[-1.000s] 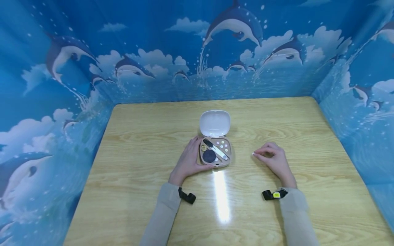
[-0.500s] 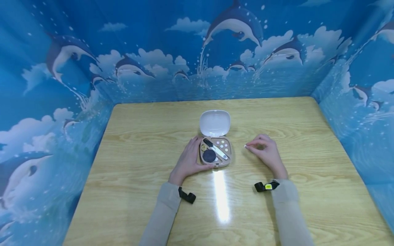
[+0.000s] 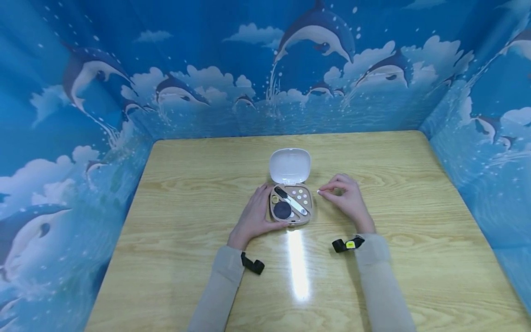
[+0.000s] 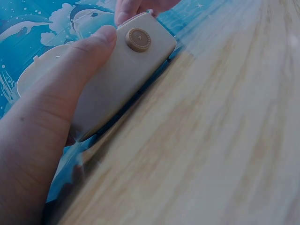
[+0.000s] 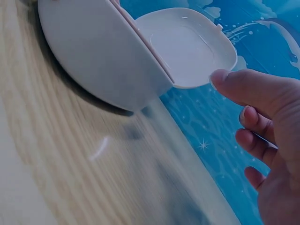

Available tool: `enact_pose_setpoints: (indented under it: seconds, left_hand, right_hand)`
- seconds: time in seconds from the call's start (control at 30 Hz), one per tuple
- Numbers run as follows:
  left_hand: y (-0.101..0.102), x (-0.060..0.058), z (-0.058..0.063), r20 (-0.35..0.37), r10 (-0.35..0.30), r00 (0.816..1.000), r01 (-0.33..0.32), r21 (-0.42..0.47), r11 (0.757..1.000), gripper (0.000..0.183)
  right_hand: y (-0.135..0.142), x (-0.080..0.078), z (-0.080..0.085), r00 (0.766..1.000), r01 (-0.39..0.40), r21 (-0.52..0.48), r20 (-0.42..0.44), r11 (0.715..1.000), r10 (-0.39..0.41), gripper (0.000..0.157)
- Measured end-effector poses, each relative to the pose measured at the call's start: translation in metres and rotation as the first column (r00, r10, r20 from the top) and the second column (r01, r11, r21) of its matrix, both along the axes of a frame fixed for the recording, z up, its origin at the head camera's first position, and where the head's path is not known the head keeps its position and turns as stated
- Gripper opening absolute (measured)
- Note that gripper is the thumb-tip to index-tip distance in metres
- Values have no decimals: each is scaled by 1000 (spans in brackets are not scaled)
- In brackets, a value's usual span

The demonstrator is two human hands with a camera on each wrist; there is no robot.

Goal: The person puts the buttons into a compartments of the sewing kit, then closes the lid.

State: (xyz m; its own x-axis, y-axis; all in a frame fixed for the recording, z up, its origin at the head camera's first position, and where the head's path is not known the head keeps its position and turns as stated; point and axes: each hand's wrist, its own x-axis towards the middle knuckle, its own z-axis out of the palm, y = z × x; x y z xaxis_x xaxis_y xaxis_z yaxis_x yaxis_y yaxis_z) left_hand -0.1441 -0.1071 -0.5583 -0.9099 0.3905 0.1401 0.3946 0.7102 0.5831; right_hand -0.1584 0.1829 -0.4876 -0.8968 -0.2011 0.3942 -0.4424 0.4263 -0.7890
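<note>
A small sewing kit box (image 3: 306, 221) lies on the table, its white lid (image 3: 290, 166) hinged up at the back. My left hand (image 3: 258, 216) grips it from the left, thumb along the front wall near the round clasp (image 4: 138, 40). Several pale buttons (image 3: 299, 197) sit in the right compartment. A white tool with a black end (image 3: 295, 205) runs diagonally across the middle; a dark round disc (image 3: 282, 210) and a gold ring (image 3: 274, 199) lie left of it. Just right of the box, my right hand (image 3: 346, 198) pinches a small white button-like piece (image 3: 318, 191) between thumb and forefinger.
The wood-grain table (image 3: 186, 184) reaches out on both sides of the box. A blue dolphin-print curtain (image 3: 232, 110) hangs behind it and along its sides. Black camera straps are on both wrists, the right one with a yellow label (image 3: 350, 244).
My right hand has moved left and a little toward the back with the small white piece, coming close to the box's right side. The left hand and the box have stayed in place.
</note>
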Motion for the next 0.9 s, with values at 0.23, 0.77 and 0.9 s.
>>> enact_pose_setpoints:
  seconds: [0.23, 0.77, 0.9]
  left_hand:
    - [0, 1, 0, 0, 4, 1000, -4, 8, 1000, 125]
    - [2, 1, -2, -19, 3, 1000, -3, 6, 1000, 124]
    - [1, 0, -2, -24, 4, 1000, -4, 9, 1000, 124]
  right_hand:
    - [-8, -20, -27, 1000, -10, -7, 28, 1000, 10, 13]
    - [-43, -36, -31, 993, -48, 4, 111, 999, 48, 12]
    - [-49, -36, -31, 993, -39, 35, 110, 999, 35, 13]
